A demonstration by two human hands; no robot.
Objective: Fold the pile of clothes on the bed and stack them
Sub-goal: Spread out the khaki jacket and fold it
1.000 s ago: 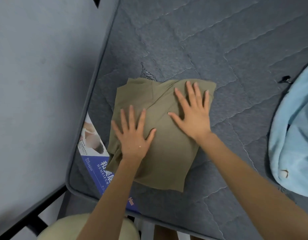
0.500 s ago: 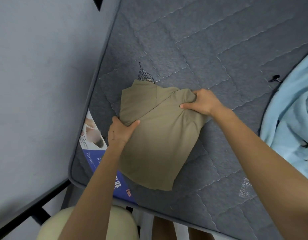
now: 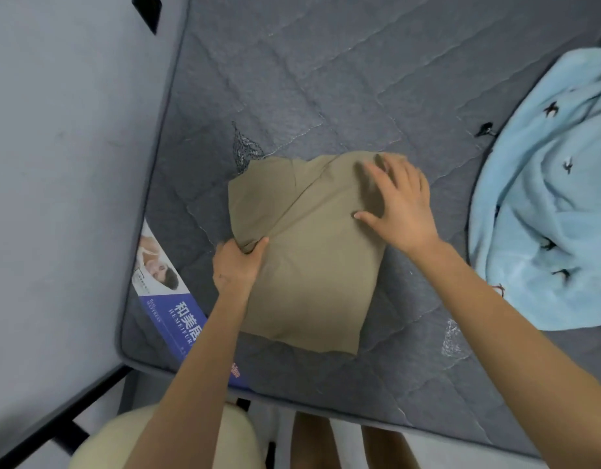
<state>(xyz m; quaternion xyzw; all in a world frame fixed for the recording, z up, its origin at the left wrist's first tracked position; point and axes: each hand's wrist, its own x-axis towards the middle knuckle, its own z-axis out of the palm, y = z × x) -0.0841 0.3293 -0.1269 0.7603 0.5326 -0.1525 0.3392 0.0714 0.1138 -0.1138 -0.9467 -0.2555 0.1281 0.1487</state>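
Observation:
A folded olive-tan garment point(image 3: 312, 265) lies on the grey quilted mattress point(image 3: 343, 79) near its front left corner. My left hand point(image 3: 236, 265) grips the garment's left edge, thumb on top and fingers tucked under the fabric. My right hand point(image 3: 398, 204) lies flat on the garment's upper right part with fingers spread; its fingertips are motion-blurred. A light blue cloth with small dark bird prints point(image 3: 546, 198) lies crumpled at the right edge of the view.
A grey wall point(image 3: 65, 164) runs along the mattress's left side. A blue and white product label point(image 3: 167, 292) sits on the mattress corner. The mattress's front edge is close to my legs. A black bed frame bar point(image 3: 72, 421) shows at lower left.
My right hand let go of the garment's top right corner and now lies flat on it. My left hand still holds the left edge. The view shifted, showing more of the blue cloth.

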